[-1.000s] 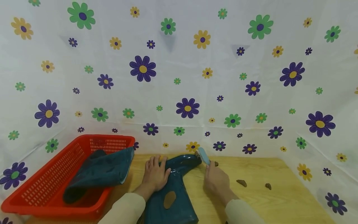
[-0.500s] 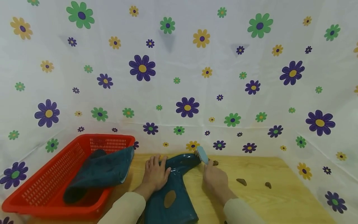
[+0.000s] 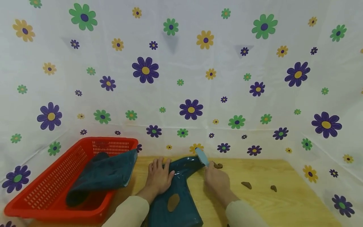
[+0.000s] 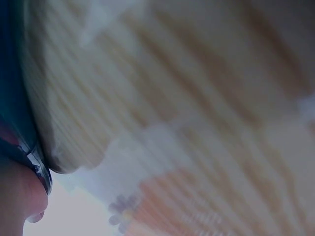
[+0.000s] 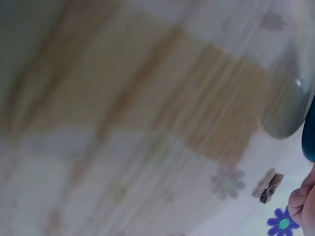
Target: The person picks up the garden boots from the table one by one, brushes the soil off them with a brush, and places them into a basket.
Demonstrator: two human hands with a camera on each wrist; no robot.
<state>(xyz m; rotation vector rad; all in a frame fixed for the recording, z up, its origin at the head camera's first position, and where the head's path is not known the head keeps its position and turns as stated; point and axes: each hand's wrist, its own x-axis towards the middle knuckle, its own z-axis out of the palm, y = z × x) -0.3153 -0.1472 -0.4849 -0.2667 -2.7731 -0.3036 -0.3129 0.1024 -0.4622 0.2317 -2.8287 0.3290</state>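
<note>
A glossy teal rubber boot [image 3: 181, 200] lies on its side, toe toward the back right, with a brown patch [image 3: 173, 202] on its shaft. My left hand [image 3: 160, 179] rests across it near the ankle, fingers extended. My right hand [image 3: 216, 181] grips the handle of a light blue brush [image 3: 202, 157], whose head is against the toe; its bristles are mostly hidden. In the left wrist view, part of the left hand [image 4: 19, 196] shows against the boot [image 4: 12, 73]. The right wrist view catches only the fingers [image 5: 299, 199] of the right hand at its edge.
A red plastic basket [image 3: 103, 206] stands at left, with another teal boot [image 3: 105, 171] inside, its shaft over the rim. Brown clumps lie on the wooden table [image 3: 263, 208], including one clump [image 3: 246, 185] right of my hand. A flower-printed white sheet [image 3: 181, 94] encloses the back.
The brush head has tilted and shifted slightly left over the boot's toe, its bristles turning out of sight. My right hand has moved a little left with it. The left hand stays on the boot.
</note>
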